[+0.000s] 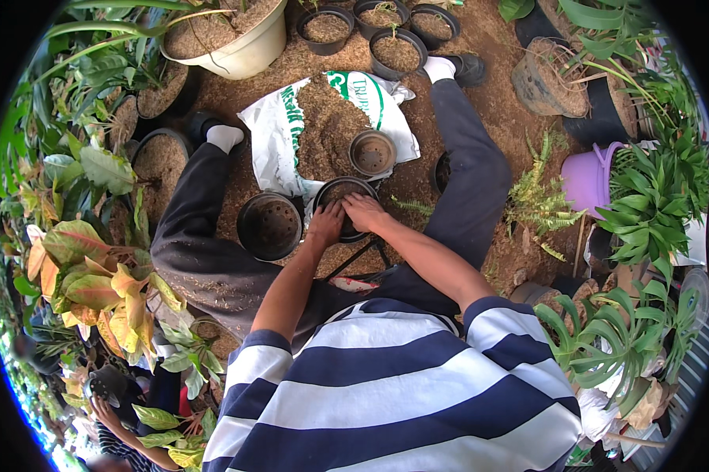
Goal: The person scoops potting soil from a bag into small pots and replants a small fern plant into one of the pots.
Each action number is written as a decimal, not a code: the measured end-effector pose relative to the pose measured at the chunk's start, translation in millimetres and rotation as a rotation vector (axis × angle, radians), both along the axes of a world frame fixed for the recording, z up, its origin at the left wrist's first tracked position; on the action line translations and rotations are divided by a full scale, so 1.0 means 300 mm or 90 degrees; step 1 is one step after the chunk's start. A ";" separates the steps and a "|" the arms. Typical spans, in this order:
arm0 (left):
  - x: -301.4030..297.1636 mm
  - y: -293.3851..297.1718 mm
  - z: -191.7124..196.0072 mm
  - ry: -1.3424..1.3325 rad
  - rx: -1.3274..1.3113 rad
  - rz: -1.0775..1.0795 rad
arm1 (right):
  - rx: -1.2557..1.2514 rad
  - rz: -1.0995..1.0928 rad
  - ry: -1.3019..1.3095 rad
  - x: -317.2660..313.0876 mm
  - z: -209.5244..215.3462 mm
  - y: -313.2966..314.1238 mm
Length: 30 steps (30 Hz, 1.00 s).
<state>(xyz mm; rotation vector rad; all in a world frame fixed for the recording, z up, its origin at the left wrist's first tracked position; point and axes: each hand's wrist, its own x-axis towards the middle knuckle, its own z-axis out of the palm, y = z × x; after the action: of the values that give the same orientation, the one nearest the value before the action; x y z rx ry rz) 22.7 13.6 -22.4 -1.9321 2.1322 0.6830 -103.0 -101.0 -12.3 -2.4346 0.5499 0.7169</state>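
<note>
My left hand (326, 223) and my right hand (362, 212) meet over a round black plant pot (345, 184) between my legs. Both sets of fingers stretch forward over its near rim and lie on the brown material inside; their tips are partly hidden. Just to the left stands another black pot (269, 226), with holes in its bottom. Beyond my hands lies a cut-open white and green sack (264, 124), with loose brown potting mix (323, 126) heaped on it. A smaller dark pot (372, 153) rests on that heap.
Several soil-filled black pots (395, 53) and a big white planter (244, 51) stand at the far side. A purple bucket (584, 177) and a fern (539, 197) are on the right. Leafy plants (95, 275) crowd the left, where another person (126, 417) is partly visible.
</note>
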 end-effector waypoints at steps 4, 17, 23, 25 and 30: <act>-0.016 0.007 -0.027 -0.005 0.007 -0.004 | 0.028 -0.001 0.043 0.007 -0.011 0.028; -0.014 -0.012 -0.033 0.015 0.023 0.048 | 0.028 -0.029 -0.062 0.001 0.007 0.007; -0.035 0.004 -0.059 -0.045 -0.024 0.029 | 0.055 -0.047 -0.013 0.008 0.014 0.006; -0.036 -0.017 -0.015 -0.039 0.009 0.001 | 0.097 -0.062 0.023 0.009 0.013 -0.002; -0.039 -0.031 0.004 0.010 0.078 0.009 | 0.098 -0.065 0.015 0.005 0.000 0.005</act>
<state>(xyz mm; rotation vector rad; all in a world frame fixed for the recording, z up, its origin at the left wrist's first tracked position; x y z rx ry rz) 11.0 4.3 -21.2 -1.8866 2.0359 0.8142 -101.5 -99.5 -12.4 -2.2422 0.6021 0.7194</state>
